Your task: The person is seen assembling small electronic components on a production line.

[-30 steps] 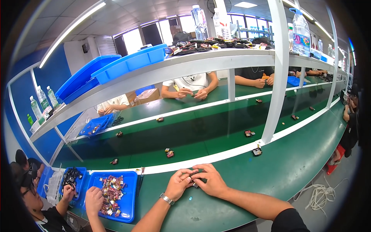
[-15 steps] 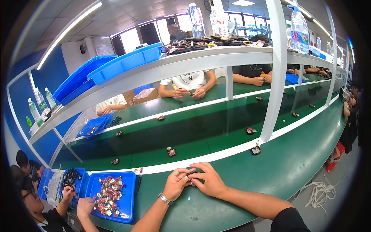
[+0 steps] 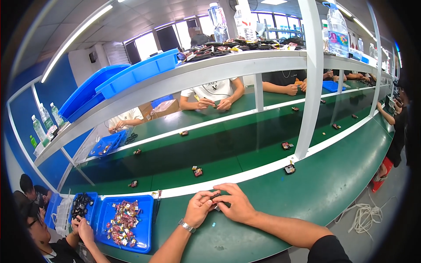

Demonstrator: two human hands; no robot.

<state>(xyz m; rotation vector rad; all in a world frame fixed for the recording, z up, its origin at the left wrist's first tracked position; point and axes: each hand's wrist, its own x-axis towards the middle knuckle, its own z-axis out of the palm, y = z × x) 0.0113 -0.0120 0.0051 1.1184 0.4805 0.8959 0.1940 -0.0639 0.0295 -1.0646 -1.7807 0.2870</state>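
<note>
Head: dark part (image 3: 215, 197) half-hidden by hands (image 3: 238, 205)

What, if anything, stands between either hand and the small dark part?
Nothing visible: left hand and right hand both hold the small dark part. A tiny blue piece on the green table lies nearer the person, not between.

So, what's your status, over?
Left hand, right hand: both gripping small dark part, partly hidden. Small blue piece on green bench nearby, apparently not obstructing.
</note>
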